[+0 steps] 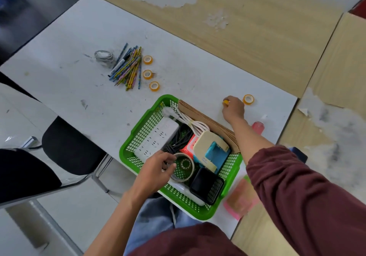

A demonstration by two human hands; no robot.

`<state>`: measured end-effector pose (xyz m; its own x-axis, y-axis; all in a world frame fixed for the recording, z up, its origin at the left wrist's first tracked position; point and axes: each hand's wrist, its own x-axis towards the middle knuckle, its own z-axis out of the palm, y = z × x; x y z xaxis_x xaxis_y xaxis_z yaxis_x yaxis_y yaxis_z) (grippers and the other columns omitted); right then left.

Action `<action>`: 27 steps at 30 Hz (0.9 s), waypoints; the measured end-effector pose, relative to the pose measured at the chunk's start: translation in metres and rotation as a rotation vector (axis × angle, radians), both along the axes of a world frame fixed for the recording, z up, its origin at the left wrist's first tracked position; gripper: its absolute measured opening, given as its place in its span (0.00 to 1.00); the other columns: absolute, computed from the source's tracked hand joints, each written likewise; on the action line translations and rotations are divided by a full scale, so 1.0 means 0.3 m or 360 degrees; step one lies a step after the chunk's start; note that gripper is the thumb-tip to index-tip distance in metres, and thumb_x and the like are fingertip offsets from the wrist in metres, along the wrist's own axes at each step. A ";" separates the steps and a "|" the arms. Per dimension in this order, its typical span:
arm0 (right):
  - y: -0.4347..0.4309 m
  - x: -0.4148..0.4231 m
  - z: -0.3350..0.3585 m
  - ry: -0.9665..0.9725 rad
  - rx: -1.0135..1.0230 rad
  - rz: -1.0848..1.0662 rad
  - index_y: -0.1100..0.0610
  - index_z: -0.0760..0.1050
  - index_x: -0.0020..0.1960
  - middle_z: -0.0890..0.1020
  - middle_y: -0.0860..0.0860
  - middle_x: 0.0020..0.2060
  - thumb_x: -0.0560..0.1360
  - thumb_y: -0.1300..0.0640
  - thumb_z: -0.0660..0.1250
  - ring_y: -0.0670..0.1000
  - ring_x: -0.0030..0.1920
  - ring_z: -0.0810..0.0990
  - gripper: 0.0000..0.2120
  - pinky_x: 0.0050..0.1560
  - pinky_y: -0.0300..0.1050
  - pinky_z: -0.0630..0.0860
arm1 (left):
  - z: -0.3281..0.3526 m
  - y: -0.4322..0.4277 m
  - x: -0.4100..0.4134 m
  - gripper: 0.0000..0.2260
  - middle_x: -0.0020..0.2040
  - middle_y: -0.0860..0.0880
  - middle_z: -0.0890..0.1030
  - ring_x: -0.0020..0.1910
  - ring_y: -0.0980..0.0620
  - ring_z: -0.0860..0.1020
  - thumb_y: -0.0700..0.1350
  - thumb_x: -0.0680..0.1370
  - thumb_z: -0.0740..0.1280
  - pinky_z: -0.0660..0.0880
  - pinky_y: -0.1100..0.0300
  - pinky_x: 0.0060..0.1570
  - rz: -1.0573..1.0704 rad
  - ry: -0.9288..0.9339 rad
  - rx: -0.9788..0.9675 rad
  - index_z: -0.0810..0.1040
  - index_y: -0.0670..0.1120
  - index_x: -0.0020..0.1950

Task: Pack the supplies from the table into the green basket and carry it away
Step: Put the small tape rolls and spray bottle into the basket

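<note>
Pinching a tape (225, 102) on the table (79, 38), our right hand (233, 109) should lift straight, then drop it into the basket (142, 121) beside our forearm (left hand (154, 170) grips the wide roll (183, 166) there); another tape (248, 99) lies just right.

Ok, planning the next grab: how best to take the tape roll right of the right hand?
From straight above: the tape roll lies flat, hole up, clear of the right hand. Pinch across its outer rim, or one finger inside the hole, thumb outside.
</note>
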<state>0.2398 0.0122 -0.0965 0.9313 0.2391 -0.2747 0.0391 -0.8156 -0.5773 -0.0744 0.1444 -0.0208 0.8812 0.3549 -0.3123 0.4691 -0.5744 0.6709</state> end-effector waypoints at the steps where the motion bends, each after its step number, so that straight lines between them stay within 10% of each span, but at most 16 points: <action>1: 0.001 -0.008 0.025 0.0029 0.0154 -0.0017 0.59 0.80 0.58 0.82 0.58 0.56 0.79 0.64 0.64 0.59 0.57 0.80 0.10 0.53 0.46 0.76 | 0.002 0.000 -0.001 0.06 0.46 0.57 0.78 0.42 0.60 0.77 0.46 0.78 0.70 0.73 0.66 0.41 0.0008 -0.0009 -0.0007 0.81 0.51 0.54; 4: 0.003 -0.065 0.127 0.0126 0.0574 -0.0093 0.52 0.80 0.55 0.84 0.51 0.49 0.79 0.58 0.67 0.54 0.51 0.83 0.07 0.55 0.53 0.81 | 0.017 -0.005 0.005 0.05 0.44 0.57 0.80 0.42 0.60 0.77 0.46 0.77 0.70 0.72 0.66 0.41 0.0045 -0.0076 -0.0025 0.82 0.52 0.52; 11: 0.000 -0.385 0.384 0.0161 0.0753 0.0368 0.50 0.82 0.55 0.81 0.41 0.42 0.76 0.55 0.72 0.37 0.40 0.78 0.08 0.40 0.29 0.73 | 0.096 -0.054 0.074 0.08 0.34 0.60 0.76 0.33 0.61 0.74 0.54 0.80 0.66 0.70 0.68 0.34 0.0400 -0.0249 -0.0363 0.80 0.53 0.54; 15: 0.000 -0.551 0.410 0.0185 0.0688 0.0656 0.50 0.82 0.54 0.84 0.45 0.46 0.73 0.59 0.74 0.42 0.44 0.80 0.11 0.43 0.32 0.75 | 0.136 -0.076 0.119 0.17 0.46 0.56 0.81 0.42 0.56 0.81 0.61 0.78 0.66 0.79 0.58 0.42 0.0446 -0.0318 -0.0614 0.74 0.54 0.61; 21: -0.023 -0.617 0.376 0.0344 0.0622 0.0914 0.48 0.77 0.64 0.79 0.38 0.53 0.72 0.60 0.73 0.45 0.57 0.76 0.22 0.57 0.39 0.74 | 0.136 -0.054 0.105 0.06 0.39 0.56 0.80 0.38 0.59 0.78 0.53 0.79 0.68 0.76 0.60 0.39 0.0431 -0.0312 -0.0307 0.78 0.54 0.54; 27: -0.109 -0.478 0.365 0.0378 0.0780 0.0506 0.42 0.77 0.61 0.80 0.40 0.56 0.73 0.54 0.71 0.43 0.56 0.78 0.17 0.57 0.37 0.75 | 0.097 0.004 0.035 0.17 0.50 0.59 0.80 0.51 0.57 0.77 0.61 0.74 0.70 0.76 0.54 0.51 -0.0081 -0.0128 0.0000 0.77 0.56 0.60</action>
<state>0.0963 -0.0205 0.0129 0.7210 0.6447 -0.2539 0.0607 -0.4237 -0.9038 -0.0639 0.1457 0.0084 0.9203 0.3090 -0.2401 0.3841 -0.5960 0.7052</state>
